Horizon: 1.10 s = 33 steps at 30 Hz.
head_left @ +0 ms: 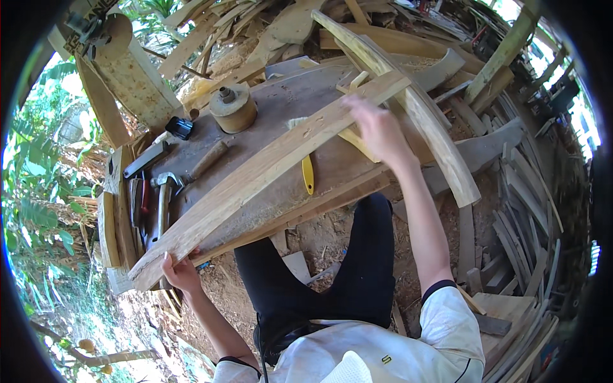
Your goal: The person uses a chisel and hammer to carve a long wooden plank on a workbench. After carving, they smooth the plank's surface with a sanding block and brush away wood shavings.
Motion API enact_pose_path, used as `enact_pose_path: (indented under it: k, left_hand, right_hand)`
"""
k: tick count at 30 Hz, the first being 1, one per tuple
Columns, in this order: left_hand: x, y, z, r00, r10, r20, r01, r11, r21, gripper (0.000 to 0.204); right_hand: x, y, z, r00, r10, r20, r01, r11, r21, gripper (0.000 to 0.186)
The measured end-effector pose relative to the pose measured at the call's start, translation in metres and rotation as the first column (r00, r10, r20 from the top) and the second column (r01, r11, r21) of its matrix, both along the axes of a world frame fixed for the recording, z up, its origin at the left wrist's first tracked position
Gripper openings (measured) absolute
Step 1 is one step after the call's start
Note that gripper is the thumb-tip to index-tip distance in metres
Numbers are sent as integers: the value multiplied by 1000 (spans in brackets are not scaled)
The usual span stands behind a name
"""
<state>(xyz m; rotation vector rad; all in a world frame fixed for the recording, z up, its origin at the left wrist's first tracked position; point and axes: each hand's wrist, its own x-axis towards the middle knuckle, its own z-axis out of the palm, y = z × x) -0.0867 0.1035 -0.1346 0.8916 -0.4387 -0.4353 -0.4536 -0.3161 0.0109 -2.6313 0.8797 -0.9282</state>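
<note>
A long wooden board lies slantwise over the worktable, from near left to far right. At its near left end my left hand grips the lower edge, thumb up along the side. My right hand, blurred, is over the board's far right part with fingers stretched out. Whether it touches the wood I cannot tell. A yellow-handled brush is partly covered by the board. Under the board's right end a curved wooden beam crosses it.
On the table's left are a hammer, a wooden handle, a black-and-grey tool and a small black object. Behind stands a round wooden block with a bolt on top. Wood offcuts pile up at right.
</note>
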Motion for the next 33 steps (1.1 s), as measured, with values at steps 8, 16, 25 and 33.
enact_pose_path:
  k: [8, 16, 25, 33]
  left_hand:
    - [-20, -10, 28, 979, 159, -132, -151, 986, 69, 32]
    - [5, 12, 13, 986, 46, -163, -62, 994, -93, 34]
    - [13, 10, 8, 986, 74, -150, -80, 996, -34, 36]
    - [14, 7, 19, 994, -78, -77, 79, 997, 10, 33]
  right_hand:
    - [13, 17, -3, 986, 164, 5, -164, 986, 24, 36]
    - [20, 10, -12, 989, 147, 26, -146, 988, -47, 31]
    - [17, -21, -14, 989, 95, 114, -58, 955, -291, 29]
    - [24, 26, -29, 996, 92, -17, -94, 979, -181, 29]
